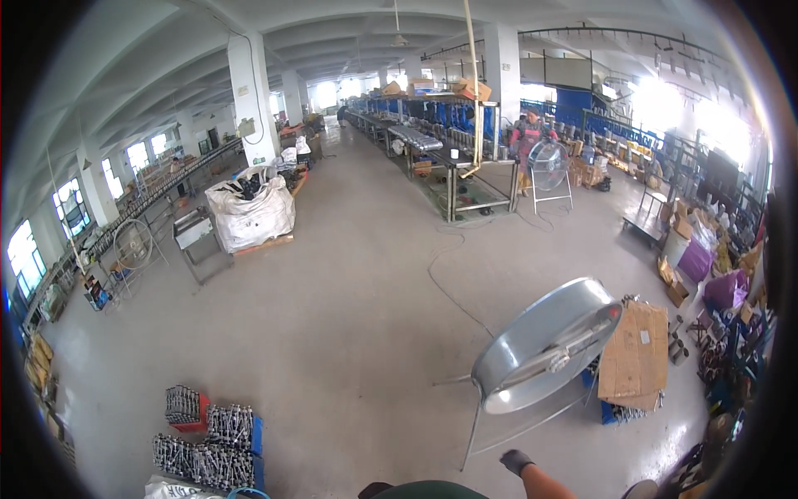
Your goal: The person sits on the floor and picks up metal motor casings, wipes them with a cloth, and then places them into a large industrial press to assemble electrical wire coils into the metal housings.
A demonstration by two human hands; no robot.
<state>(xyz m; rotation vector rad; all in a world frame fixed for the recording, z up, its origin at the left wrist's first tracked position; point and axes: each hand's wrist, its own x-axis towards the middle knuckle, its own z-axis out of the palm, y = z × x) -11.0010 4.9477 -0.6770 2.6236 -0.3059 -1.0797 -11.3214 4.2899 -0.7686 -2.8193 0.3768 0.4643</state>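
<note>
My right hand, in a dark glove, hangs at the lower edge with a bare forearm behind it. It looks loosely open and holds nothing that I can see. Nearest to it stands a large round metal floor fan on a tubular stand, a short way ahead. A dark shape at the lower edge, left of my green shirt, may be my left glove; its fingers do not show. Ahead on the left, several stacks of metal parts sit in red and blue crates on the floor.
A cardboard sheet covers a blue crate of metal parts beside the fan. A cable trails over the floor. A white bulk bag stands far left. Near a workbench a person stands by another fan. Boxes and bags crowd the right side.
</note>
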